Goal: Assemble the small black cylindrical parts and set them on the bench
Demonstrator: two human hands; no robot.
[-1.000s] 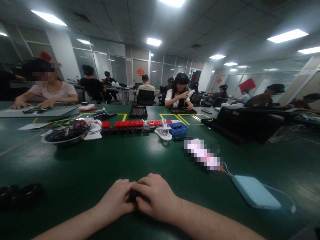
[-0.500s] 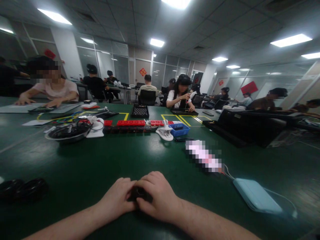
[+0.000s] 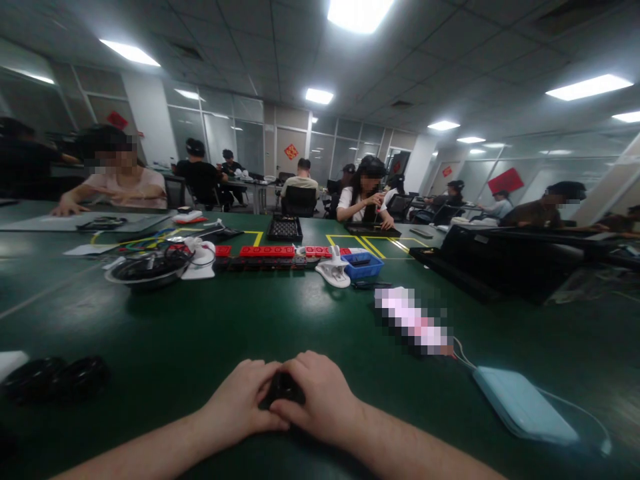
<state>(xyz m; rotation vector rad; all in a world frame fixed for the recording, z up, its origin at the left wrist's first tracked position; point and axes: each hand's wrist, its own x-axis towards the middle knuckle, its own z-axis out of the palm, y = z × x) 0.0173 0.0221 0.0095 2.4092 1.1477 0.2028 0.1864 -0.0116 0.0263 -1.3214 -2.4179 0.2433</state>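
My left hand (image 3: 245, 400) and my right hand (image 3: 323, 400) meet over the green table, fingers curled from both sides around a small, glossy black object (image 3: 286, 387). Its kind cannot be made out, since the fingers cover most of it. The left thumb lies under it, and its tip meets the right thumb. Off to the left of my hands, two black rounded things (image 3: 55, 380) lie side by side, blurred.
To the right lie a light blue power bank (image 3: 525, 403) with a cable and a blurred-out device (image 3: 413, 320). Farther back stand a bowl (image 3: 150, 270), red power strips (image 3: 267, 251), a white clip stand (image 3: 335, 270) and a blue basket (image 3: 363, 265). Several people sit beyond.
The view has shifted slightly, so the table things appear lower and farther right. Both hands stay around the black object, whose shiny top shows a little more.
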